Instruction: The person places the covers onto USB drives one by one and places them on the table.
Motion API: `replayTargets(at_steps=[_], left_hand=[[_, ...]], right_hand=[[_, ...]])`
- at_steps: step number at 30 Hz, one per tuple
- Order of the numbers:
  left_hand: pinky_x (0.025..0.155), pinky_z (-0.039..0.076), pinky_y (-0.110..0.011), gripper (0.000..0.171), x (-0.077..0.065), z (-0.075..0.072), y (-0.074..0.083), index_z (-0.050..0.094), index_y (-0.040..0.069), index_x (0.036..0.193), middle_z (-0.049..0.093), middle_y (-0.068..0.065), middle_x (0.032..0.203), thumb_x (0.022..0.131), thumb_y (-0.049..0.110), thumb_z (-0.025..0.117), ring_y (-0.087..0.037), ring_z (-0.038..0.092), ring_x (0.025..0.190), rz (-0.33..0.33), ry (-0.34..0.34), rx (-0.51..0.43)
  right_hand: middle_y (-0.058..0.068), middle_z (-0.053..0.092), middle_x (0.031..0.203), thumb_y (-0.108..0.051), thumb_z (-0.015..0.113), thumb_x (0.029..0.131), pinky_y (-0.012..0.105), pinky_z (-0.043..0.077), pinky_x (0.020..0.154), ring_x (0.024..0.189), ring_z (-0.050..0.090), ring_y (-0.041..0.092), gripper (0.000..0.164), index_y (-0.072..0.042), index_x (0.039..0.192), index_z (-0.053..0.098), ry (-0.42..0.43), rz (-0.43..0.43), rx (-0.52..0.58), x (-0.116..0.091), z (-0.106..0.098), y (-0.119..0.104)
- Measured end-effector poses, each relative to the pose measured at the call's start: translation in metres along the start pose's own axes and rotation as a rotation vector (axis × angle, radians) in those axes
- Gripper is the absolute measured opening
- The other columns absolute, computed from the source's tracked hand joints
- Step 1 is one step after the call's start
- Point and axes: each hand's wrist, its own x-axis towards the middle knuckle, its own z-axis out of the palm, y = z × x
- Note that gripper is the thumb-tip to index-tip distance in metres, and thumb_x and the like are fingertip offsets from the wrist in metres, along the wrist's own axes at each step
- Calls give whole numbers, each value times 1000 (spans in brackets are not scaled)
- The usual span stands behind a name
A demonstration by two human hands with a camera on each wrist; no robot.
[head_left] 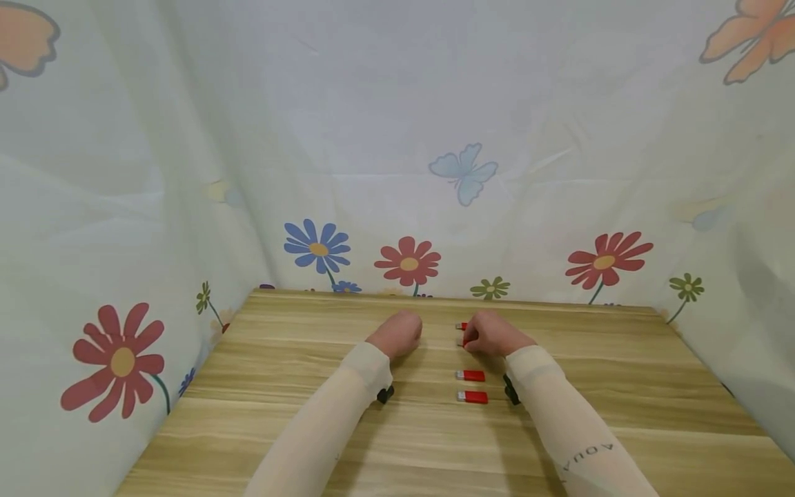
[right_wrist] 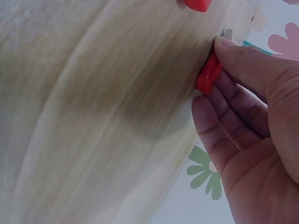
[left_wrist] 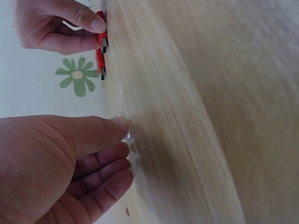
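The right hand (head_left: 497, 335) pinches a red USB stick (right_wrist: 211, 71). At its nine o'clock, the left hand (head_left: 399, 333) pinches a clear piece (left_wrist: 129, 134).

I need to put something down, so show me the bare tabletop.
Broad bare tabletop lies between the left sleeve and the left edge, and between the right sleeve and the right edge. It's crowded around the right hand, which pinches one of four red USB sticks lined up there.

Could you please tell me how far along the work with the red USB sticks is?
Three sticks look placed, lying in line; the right hand grips a fourth stick, the left hand apparently something small and clear. Probably remaining: releasing both.
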Motion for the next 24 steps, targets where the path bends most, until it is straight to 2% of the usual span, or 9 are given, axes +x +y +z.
replayTargets(at_steps=[8, 13, 19, 24], left_hand=[[69, 42, -28, 35, -4, -6, 4, 58, 13, 60, 48, 3, 62, 93, 10, 71, -15, 43, 65, -5, 6, -24], [64, 41, -26, 36, -7, -10, 9, 57, 13, 60, 47, 3, 61, 94, 8, 70, -14, 42, 61, -11, 6, -39], [62, 39, -25, 42, -5, -7, 8, 52, 14, 56, 41, 3, 59, 94, 8, 69, -14, 40, 60, -15, -4, -37], [56, 33, -24, 50, -5, -4, 2, 40, 17, 52, 28, 5, 55, 92, 5, 67, -13, 31, 55, 6, 6, -46]], right_hand=[[0, 74, 85, -10, 79, 89, 29, 53, 68, 72, 58, 10, 4, -8, 88, 80, -6, -2, -5, 0, -1, -1], [0, 73, 85, -11, 78, 89, 29, 53, 69, 72, 58, 11, 4, -7, 88, 80, -7, 2, -1, -2, -1, 1], [-3, 72, 84, -10, 78, 90, 28, 52, 68, 72, 58, 10, 4, -11, 87, 81, -4, 1, -2, -2, 1, 3], [-3, 72, 84, -11, 78, 90, 28, 52, 67, 71, 57, 10, 3, -9, 89, 81, 10, -5, -10, -2, 3, 0]])
